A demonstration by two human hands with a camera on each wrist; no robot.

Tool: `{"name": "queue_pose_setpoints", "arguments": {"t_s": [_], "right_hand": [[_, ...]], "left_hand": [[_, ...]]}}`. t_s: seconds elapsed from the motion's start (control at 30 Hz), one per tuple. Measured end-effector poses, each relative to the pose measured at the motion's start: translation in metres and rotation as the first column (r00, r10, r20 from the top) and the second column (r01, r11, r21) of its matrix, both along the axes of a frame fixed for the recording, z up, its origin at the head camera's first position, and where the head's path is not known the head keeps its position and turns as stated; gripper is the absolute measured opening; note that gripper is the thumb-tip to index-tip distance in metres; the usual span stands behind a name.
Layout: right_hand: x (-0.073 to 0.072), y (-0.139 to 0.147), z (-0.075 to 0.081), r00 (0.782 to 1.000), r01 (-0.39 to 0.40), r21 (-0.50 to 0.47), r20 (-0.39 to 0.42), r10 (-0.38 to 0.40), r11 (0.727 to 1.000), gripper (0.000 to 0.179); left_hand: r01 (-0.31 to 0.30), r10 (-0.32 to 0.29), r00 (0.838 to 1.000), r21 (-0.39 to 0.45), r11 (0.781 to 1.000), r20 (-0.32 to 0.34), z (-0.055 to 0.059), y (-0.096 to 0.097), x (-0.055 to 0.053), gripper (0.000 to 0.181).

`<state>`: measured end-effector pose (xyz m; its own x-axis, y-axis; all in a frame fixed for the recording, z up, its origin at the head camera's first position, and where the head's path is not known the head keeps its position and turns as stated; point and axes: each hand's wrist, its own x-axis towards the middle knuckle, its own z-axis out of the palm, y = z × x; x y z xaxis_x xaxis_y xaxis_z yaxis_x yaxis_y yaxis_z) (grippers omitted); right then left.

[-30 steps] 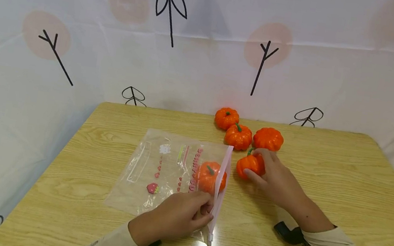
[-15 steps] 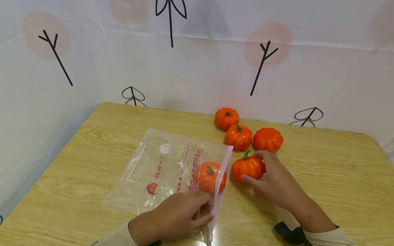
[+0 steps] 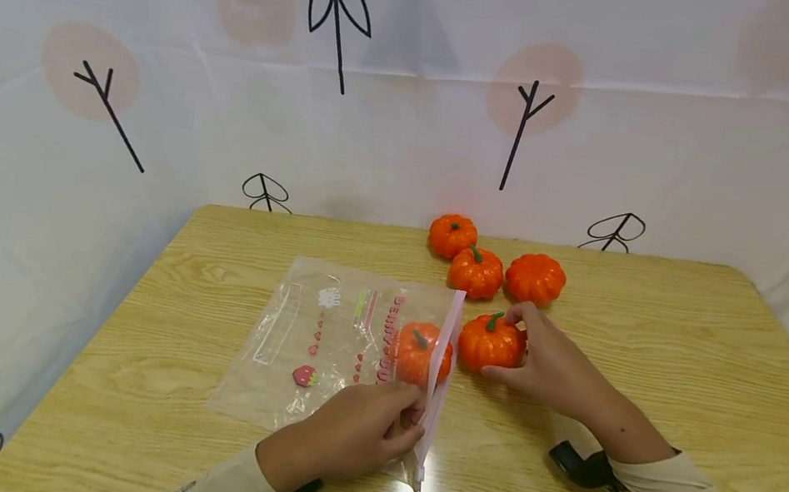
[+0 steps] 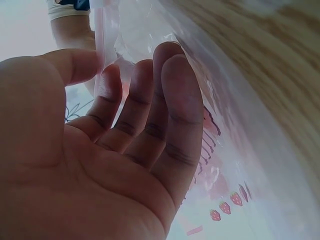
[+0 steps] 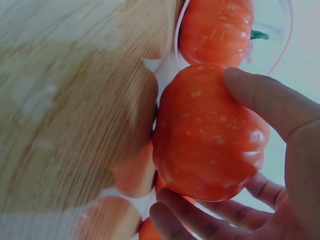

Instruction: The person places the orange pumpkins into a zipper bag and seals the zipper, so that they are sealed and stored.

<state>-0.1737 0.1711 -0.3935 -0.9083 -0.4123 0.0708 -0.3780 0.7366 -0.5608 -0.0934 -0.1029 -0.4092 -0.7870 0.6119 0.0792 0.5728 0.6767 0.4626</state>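
Note:
A clear slider zip bag [image 3: 344, 331] with pink and red strawberry print lies flat, its pink-edged mouth facing right. My left hand [image 3: 353, 433] pinches the near part of that pink edge between thumb and fingers; the left wrist view shows the thumb against the strip [image 4: 101, 37]. One orange toy pumpkin [image 3: 417, 353] lies inside the bag, just behind the mouth. Right beside the opening, another pumpkin [image 3: 489, 345] with a green stem sits in the grip of my right hand [image 3: 555, 365], thumb on the near side and fingers at the far side.
Farther back on the wooden table [image 3: 666, 360] are a left pumpkin [image 3: 452, 236], a middle pumpkin [image 3: 476, 273] and a right pumpkin [image 3: 535, 279], close together. A white patterned cloth [image 3: 409, 139] hangs behind the table's far edge.
My right hand has turned the gripped pumpkin and brought it slightly left and nearer to me, towards the bag's mouth. The left hand and the bag have stayed in place.

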Motion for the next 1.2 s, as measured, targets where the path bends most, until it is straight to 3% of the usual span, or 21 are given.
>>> {"name": "queue_pose_setpoints", "arguments": {"t_s": [0.23,0.47,1.2], "right_hand": [[0.0022,-0.0007,0.0036,1.0,0.004,-0.003,0.007,-0.004,1.0,0.078],[0.004,-0.0036,0.0039,0.999,-0.047,-0.016,-0.001,0.047,0.999,0.074],[0.0097,-0.0083,0.0027,0.994,-0.102,-0.012,-0.05,0.102,0.995,0.068]], "left_hand": [[-0.002,0.002,1.0,0.001,1.0,-0.008,0.0002,-0.0003,0.0009,0.009],[-0.009,0.01,1.0,0.001,1.0,-0.029,0.0002,-0.0003,0.001,0.009],[-0.026,0.029,0.996,0.033,0.999,-0.085,-0.0034,0.0008,0.0001,0.012]]}}
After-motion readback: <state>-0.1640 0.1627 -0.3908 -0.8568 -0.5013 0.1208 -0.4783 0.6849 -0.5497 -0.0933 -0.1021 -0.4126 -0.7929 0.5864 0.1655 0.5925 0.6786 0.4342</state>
